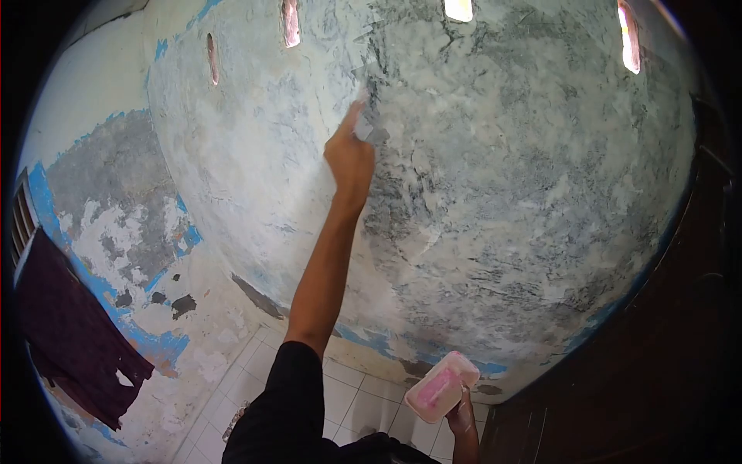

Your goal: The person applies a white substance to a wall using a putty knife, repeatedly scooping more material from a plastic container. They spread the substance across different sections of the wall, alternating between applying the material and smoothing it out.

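Most of the wall (479, 155) facing me has a pale, cloudy coat on it, though I'd call the cover uneven. To the left it looks fullest, nearly white, and I'd judge that stretch furthest along. From the middle to the right, dark streaks and grey blotches show through, heaviest down the centre and low on the right, so those parts look unfinished to me.

My left hand (352, 164) is up against the dark streaks in the middle, forefinger stretched upward and the other fingers curled in, mostly closed round a flat grey tool (374, 135). It's blurred, so I can't tell its exact shape. Low down on the right, my right hand (461, 417) grips a shallow tray (422, 402) by its near right side, tilted, with pink stuff smeared inside.

Along the top of the wall are narrow openings (291, 23), some of them bright with light. The side wall (108, 166) on the left is rougher: bare grey, flaking white and blue paint (166, 348) at the edges, with a few dark pits low down. A dark purple cloth (69, 325) hangs near it, beside a barred window (22, 220). Pale tiles (344, 387) cover the floor, and the far right is dark brown.
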Action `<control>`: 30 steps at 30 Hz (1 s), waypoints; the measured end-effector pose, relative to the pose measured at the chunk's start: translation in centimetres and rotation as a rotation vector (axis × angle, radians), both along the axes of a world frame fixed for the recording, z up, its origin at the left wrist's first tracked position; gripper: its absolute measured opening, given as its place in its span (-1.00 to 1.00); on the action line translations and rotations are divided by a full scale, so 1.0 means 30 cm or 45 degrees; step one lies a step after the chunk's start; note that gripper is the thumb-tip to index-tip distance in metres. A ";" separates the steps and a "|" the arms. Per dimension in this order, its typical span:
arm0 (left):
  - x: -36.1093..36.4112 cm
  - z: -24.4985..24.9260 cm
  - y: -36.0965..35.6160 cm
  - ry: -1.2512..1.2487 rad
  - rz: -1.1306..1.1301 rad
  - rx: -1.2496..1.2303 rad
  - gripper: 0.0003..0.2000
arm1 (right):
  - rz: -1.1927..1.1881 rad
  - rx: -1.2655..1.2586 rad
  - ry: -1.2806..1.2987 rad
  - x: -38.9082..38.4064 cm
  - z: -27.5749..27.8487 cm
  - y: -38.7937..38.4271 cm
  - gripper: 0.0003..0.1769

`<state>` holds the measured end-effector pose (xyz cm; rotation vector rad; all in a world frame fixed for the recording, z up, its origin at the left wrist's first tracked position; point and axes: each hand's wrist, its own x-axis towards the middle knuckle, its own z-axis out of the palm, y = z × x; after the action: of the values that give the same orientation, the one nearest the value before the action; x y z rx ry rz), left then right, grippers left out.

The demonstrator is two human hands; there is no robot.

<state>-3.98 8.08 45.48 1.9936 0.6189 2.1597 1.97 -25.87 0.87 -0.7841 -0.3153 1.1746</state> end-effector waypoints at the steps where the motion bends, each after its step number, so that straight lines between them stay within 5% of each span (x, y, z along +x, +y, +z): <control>1: 0.036 -0.007 -0.009 0.051 0.007 -0.004 -0.33 | -0.008 -0.012 -0.002 -0.003 0.007 0.000 -0.25; 3: 0.128 -0.053 -0.037 0.181 0.084 0.100 -0.32 | -0.011 0.053 -0.039 -0.006 0.013 0.017 -0.24; 9: 0.119 -0.198 -0.168 0.646 -0.420 0.078 -0.38 | 0.065 0.067 -0.023 0.004 -0.046 0.036 -0.21; 13: 0.092 -0.028 -0.130 0.188 -0.231 0.420 -0.38 | 0.016 0.019 0.008 -0.005 0.018 0.031 -0.20; 16: 0.182 0.000 -0.031 0.199 -0.100 0.295 -0.34 | -0.014 0.090 0.002 -0.016 0.037 0.040 -0.19; 17: 0.247 -0.044 -0.036 0.298 0.331 0.445 -0.30 | -0.020 0.126 -0.004 -0.016 0.043 0.043 -0.19; 20: 0.291 -0.197 -0.118 0.557 0.335 0.506 -0.30 | -0.043 0.083 0.065 -0.010 0.027 0.064 -0.20; 23: 0.203 -0.254 -0.153 0.633 -0.019 0.533 -0.28 | -0.075 0.104 0.039 -0.026 0.044 0.042 -0.25; 26: 0.076 -0.143 -0.184 0.683 -0.087 0.043 -0.33 | -0.087 0.050 0.073 -0.023 0.035 0.034 -0.30; 30: 0.034 0.038 -0.046 0.030 0.070 0.028 -0.34 | -0.165 0.015 0.009 -0.035 0.045 0.027 -0.31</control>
<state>-2.97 6.72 46.63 2.0395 0.6635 2.1860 0.92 -25.07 2.23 -0.7787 -0.2618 1.0523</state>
